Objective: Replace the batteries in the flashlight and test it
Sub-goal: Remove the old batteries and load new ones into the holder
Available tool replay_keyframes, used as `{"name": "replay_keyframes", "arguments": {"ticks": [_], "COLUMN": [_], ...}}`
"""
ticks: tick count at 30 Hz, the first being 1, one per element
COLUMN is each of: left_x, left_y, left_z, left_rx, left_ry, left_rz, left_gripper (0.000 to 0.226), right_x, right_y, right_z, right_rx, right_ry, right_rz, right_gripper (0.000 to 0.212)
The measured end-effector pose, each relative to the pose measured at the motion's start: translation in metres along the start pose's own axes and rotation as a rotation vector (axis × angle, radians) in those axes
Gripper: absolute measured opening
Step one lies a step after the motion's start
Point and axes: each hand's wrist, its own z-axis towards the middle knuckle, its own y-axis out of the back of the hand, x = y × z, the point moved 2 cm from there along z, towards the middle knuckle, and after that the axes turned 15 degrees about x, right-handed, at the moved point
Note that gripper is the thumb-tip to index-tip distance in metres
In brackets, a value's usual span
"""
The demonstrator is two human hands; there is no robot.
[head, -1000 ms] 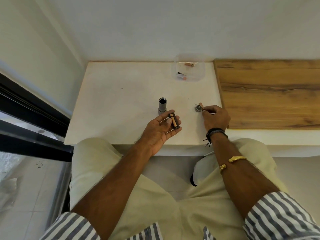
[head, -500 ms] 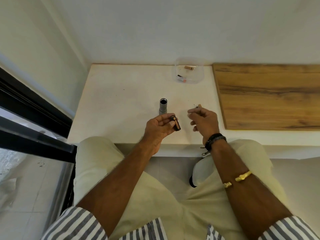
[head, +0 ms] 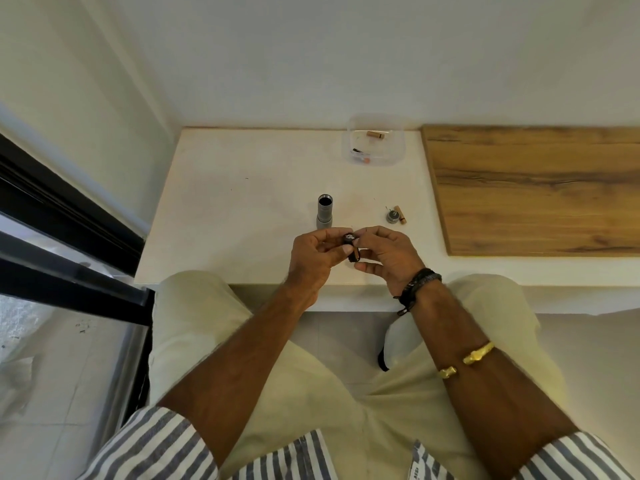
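Wearing a left sleeve (head: 152, 445) and right sleeve (head: 575, 459) in blue-grey and white stripes, both sitting rolled up. Sporting pale cream trousers (head: 194, 323). Showing off a black braided wristband (head: 424, 277) and an open gold bangle (head: 479, 354) on the right forearm.

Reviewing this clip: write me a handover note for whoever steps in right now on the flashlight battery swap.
Left hand: grips the black battery holder.
Right hand: pinches the same holder's far end.
The grey metal flashlight body stands upright on the white counter, open end up. The round grey end cap lies to its right, with a tan battery beside it. The clear plastic tub at the back holds more batteries.
Done: flashlight opened, holder out.
Left: finish the battery swap, reinsert the holder, refit the cap, test.
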Motion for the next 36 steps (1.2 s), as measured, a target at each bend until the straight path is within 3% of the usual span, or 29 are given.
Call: {"name": "replay_keyframes", "arguments": {"ticks": [15,32,36], "left_x": [-0.002,-0.003,0.003], "left_y": [-0.003,-0.001,-0.001], "left_z": [-0.001,-0.001,0.002], "left_rx": [-0.046,-0.136,-0.110], "left_ry": [-0.085,-0.016,0.082], "left_rz": [0.231,-0.023,-0.292], "left_gripper": [0.030,0.029,0.027], "right_x": [-0.004,0.004,0.008], "right_y": [0.000,0.002,0.010], "right_z": [0.004,-0.002,0.002], "right_rx": [0.037,-0.007,-0.102], "right_ry": [-0.033,0.134,0.219], "right_rz": [0.208,0.026,0.032], "right_gripper": [0.015,0.011,0.021]}}
